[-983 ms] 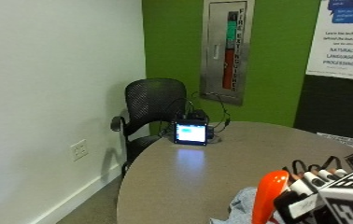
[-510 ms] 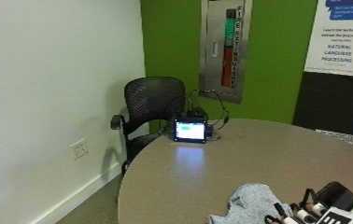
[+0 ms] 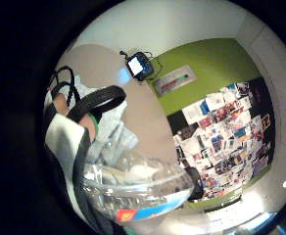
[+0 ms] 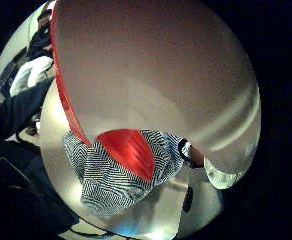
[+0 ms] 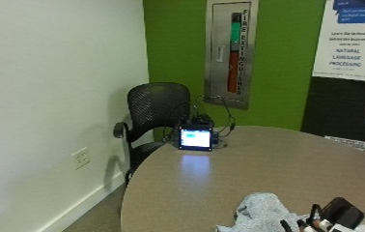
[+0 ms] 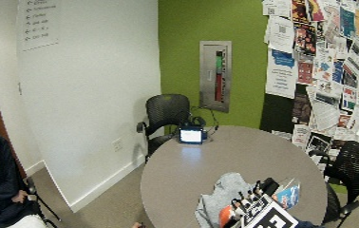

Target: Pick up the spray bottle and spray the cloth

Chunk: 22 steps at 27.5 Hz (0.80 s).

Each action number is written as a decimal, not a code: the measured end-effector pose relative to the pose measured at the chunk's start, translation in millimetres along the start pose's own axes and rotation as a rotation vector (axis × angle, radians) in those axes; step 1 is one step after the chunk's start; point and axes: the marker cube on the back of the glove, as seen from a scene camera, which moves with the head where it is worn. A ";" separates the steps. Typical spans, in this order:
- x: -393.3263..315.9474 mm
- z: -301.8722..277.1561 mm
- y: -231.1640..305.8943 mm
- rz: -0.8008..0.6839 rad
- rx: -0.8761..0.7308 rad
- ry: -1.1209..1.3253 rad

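Observation:
In the wide outside view my gloved right hand [image 6: 255, 197] is low over the near side of the round table [image 6: 230, 156] and grips the spray bottle. Its orange spray head [image 6: 225, 218] sticks out by the cloth, and its clear body with a blue label [image 6: 288, 193] sticks out the other side. The crumpled light grey-blue cloth [image 6: 222, 194] lies on the table right beside the hand. The outside view shows the cloth [image 5: 259, 212] and only the top of my hand [image 5: 334, 213]. In the palm views the clear bottle [image 3: 133, 188] and the red-orange spray head [image 4: 128, 150] sit over the cloth [image 4: 111, 185].
A small lit screen with cables [image 5: 195, 137] stands at the table's far edge. A black mesh chair [image 5: 153, 108] is behind it by the white wall. Another black chair [image 6: 353, 166] stands at the table's right side. The wall behind is covered with posters.
My hand has come down with the bottle. The orange spray head, raised in the outside view a second ago, has dropped below the outside view's bottom edge. The cloth has not moved.

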 end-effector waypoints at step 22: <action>79.1 -37.0 -61.1 0.493 0.256 -0.408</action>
